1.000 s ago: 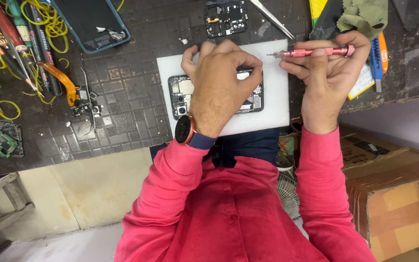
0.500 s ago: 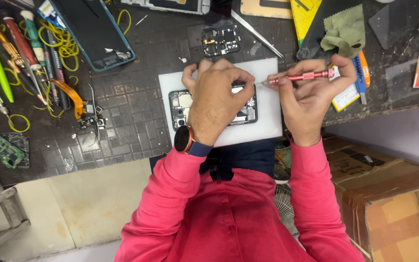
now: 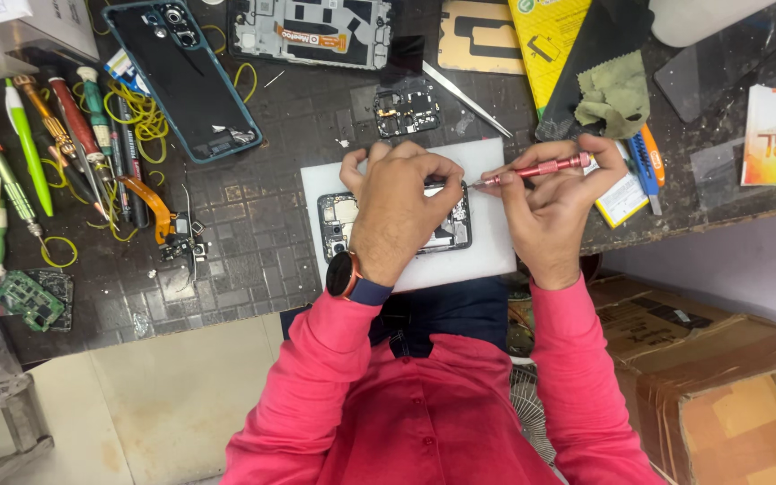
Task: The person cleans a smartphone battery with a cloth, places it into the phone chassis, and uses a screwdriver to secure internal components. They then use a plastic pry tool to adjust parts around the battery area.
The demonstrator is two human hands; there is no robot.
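- Opened smartphone point(image 3: 341, 224) lies flat, back cover off, on white work pad point(image 3: 496, 251) at the bench's near edge, likely so small parts stay visible against white.
- Left hand point(image 3: 397, 211) presses down on the phone's middle, fingers curled together over it, pinning it steady; it hides most of the board.
- Right hand point(image 3: 550, 207) is clamped on pink precision screwdriver point(image 3: 536, 169), held nearly level, tip aimed at the phone's top right corner.
- Behind the pad: small circuit module point(image 3: 406, 112), metal tweezers point(image 3: 464, 97), phone mid-frame point(image 3: 312, 31).
- Left of the pad: teal back cover point(image 3: 186, 81), spare screwdrivers point(image 3: 65, 144), yellow rubber bands point(image 3: 141, 112).
- Right of the pad: green cloth point(image 3: 617, 94); clear of the tool.
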